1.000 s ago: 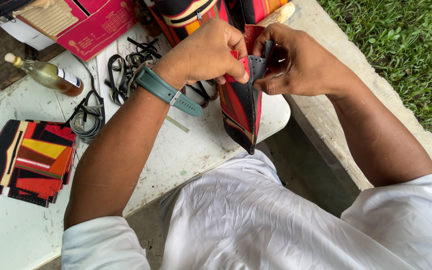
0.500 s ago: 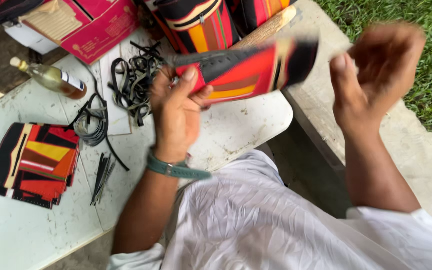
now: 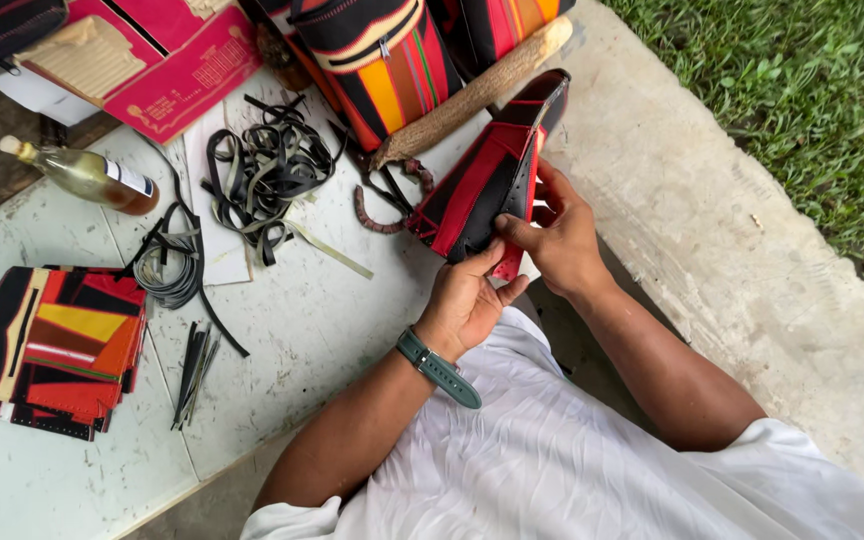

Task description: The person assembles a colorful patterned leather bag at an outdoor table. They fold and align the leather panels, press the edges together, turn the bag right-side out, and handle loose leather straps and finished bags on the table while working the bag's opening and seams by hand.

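Both my hands hold a red and black fabric piece [image 3: 487, 180] with a stitched edge, over the table's right edge. My left hand [image 3: 467, 300], with a teal watch on its wrist, grips the piece's lower end from underneath. My right hand [image 3: 562, 235] pinches its right edge with thumb and fingers. The piece stands tilted, its upper end pointing away from me.
On the pale table [image 3: 302, 330] lie a stack of striped fabric panels [image 3: 57, 350], black strips [image 3: 262, 170], a coil of cord [image 3: 167, 270], a glass bottle [image 3: 82, 175], a pink box [image 3: 167, 55], striped bags [image 3: 382, 60] and a wooden stick [image 3: 472, 90]. Concrete and grass lie to the right.
The fabric piece was held in my left hand alone with the right hand lifted away. Now it has been turned and lowered, and both hands grip it.
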